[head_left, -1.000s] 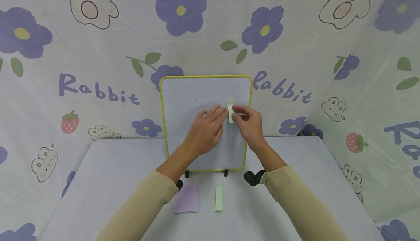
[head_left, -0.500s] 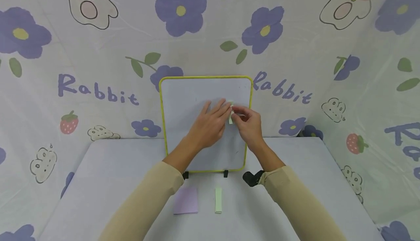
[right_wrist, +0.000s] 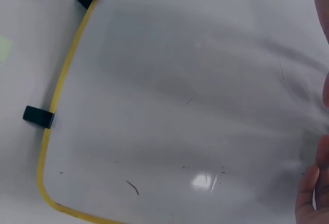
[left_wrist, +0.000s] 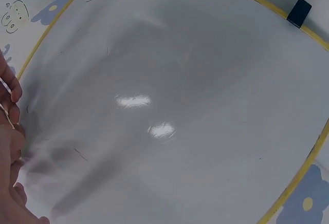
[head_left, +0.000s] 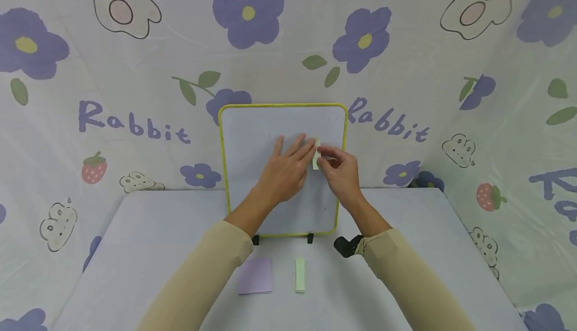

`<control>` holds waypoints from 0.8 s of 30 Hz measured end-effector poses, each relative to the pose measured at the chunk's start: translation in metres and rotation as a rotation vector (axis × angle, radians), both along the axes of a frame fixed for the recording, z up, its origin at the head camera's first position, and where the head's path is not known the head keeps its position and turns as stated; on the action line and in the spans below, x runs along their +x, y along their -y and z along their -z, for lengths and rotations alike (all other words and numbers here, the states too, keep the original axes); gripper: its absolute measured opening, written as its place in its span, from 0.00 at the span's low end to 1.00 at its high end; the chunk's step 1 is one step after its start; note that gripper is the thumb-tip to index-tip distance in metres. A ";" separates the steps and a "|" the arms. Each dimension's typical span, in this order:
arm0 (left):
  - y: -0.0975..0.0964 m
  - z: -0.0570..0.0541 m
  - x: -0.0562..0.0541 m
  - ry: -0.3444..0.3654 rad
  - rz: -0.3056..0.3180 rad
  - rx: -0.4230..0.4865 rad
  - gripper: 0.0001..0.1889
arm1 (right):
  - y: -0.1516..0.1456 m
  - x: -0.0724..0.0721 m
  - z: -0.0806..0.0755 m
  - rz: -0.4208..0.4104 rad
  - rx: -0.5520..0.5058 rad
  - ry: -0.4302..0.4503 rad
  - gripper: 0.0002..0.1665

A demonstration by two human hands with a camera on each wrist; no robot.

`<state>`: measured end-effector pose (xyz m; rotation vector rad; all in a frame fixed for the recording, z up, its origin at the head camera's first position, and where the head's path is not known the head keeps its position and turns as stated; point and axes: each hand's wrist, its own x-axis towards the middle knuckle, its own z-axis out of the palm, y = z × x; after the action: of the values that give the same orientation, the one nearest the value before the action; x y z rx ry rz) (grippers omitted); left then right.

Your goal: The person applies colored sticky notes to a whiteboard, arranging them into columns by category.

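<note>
Thumb and forefinger of the right hand point(head_left: 342, 171) are pinching a pale green strip point(head_left: 315, 164) at its right edge, so this grip is grasping paper rather than sitting released. The strip is lying immediately left of the pinching tips, its long axis running nearly upright, one end showing above the grip and the other below. On the far side of the strip, the left hand point(head_left: 286, 173) is holding its fingers straight and fanned out, with no grasp, and its foremost fingertips are meeting the strip's left edge or sitting just beside it; I cannot tell which. The key relation, as I am judging it, is the paper standing between both hands and crossing the line of their fingers, with the right grip the nearer one. Behind the grip, a whiteboard point(head_left: 261, 120) is standing on black feet point(head_left: 310, 238); whether the strip is touching it is not showing. Below the grip, toward the body, a second green strip point(head_left: 299, 275) is lying on the table point(head_left: 171, 231), pointing lengthwise at the board, and purple paper point(head_left: 255, 276) is lying left of that.
</note>
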<state>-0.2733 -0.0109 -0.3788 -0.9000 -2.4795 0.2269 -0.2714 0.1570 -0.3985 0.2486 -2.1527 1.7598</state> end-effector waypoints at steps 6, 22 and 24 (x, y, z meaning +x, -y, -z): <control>0.000 0.002 0.000 -0.053 -0.007 -0.003 0.27 | 0.000 0.000 0.000 0.023 0.099 -0.055 0.15; -0.003 0.006 0.001 -0.060 -0.037 -0.026 0.30 | -0.030 -0.009 0.010 0.236 1.247 -0.741 0.34; -0.003 0.006 0.001 -0.065 -0.044 -0.032 0.30 | -0.031 -0.009 0.010 0.233 1.284 -0.734 0.34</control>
<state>-0.2719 -0.0076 -0.3853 -0.8380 -2.4441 0.3072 -0.2806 0.1878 -0.4083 0.7411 -2.2052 -0.0910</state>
